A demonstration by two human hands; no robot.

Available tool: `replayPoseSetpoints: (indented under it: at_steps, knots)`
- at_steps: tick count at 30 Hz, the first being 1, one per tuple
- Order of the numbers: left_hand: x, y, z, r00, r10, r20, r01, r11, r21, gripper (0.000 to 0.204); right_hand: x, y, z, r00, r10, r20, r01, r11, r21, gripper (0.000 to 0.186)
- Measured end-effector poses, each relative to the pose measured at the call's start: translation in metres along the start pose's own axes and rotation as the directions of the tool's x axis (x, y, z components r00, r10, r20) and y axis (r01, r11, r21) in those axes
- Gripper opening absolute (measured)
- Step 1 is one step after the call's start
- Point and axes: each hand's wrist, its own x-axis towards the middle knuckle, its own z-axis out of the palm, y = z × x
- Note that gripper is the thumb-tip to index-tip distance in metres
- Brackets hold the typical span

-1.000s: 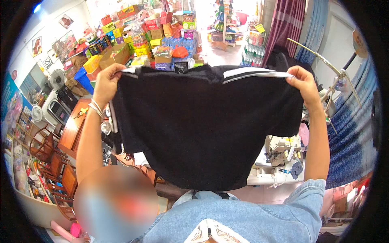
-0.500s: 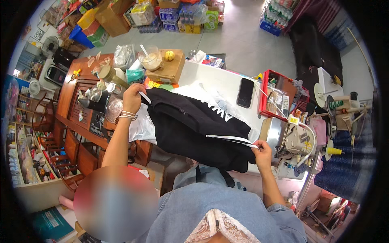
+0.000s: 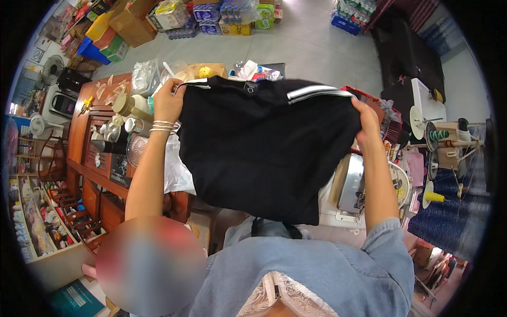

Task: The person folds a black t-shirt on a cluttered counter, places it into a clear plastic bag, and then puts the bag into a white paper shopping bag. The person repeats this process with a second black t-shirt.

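Note:
A black short-sleeved garment point(image 3: 259, 153) with white stripe trim point(image 3: 317, 92) along the shoulders hangs stretched between my hands, over the front of the work table. My left hand point(image 3: 169, 103) is closed on its top left corner, beside a white strip. Several bracelets circle that wrist. My right hand point(image 3: 366, 119) grips the top right corner at the end of the striped trim, its fingertips partly behind the cloth. The garment hides much of the tabletop behind it. A clear plastic bag point(image 3: 174, 169) shows at its left edge.
A metal sewing machine point(image 3: 348, 187) and thread cones point(image 3: 433, 196) stand at the right. A wooden tea table point(image 3: 79, 148) with jars and cups is on the left. Stacked boxes point(image 3: 134, 26) and bottle packs line the far floor. A black sofa-like piece point(image 3: 393, 58) stands back right.
A second ago the garment was held up high. It dropped toward the table as my view tilted down, and now both hands have lifted it slightly again and spread it wider.

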Motion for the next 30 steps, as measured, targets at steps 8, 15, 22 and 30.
replayPoseSetpoints:
  at_steps: [8,15,22,30]
  knots:
    - [-0.009,-0.052,0.082,0.991,-0.111,0.075,0.122,0.978,-0.17,0.034,0.068,0.044,0.05,0.989,-0.094,0.11,0.112,0.979,-0.173,0.026]
    - [-0.101,0.013,0.129,0.923,0.067,0.379,0.086,0.924,-0.372,0.024,0.062,0.12,0.049,0.994,0.023,0.107,-0.003,0.983,-0.184,0.037]
    - [-0.135,0.103,0.173,0.793,0.0,0.609,0.361,0.805,-0.47,0.067,0.017,0.125,0.096,0.967,0.014,0.253,-0.003,0.999,-0.041,0.037]
    - [-0.09,0.103,0.205,0.652,-0.176,0.737,0.594,0.722,-0.354,0.042,-0.041,0.201,-0.022,0.914,-0.393,0.099,0.325,0.564,-0.759,0.06]
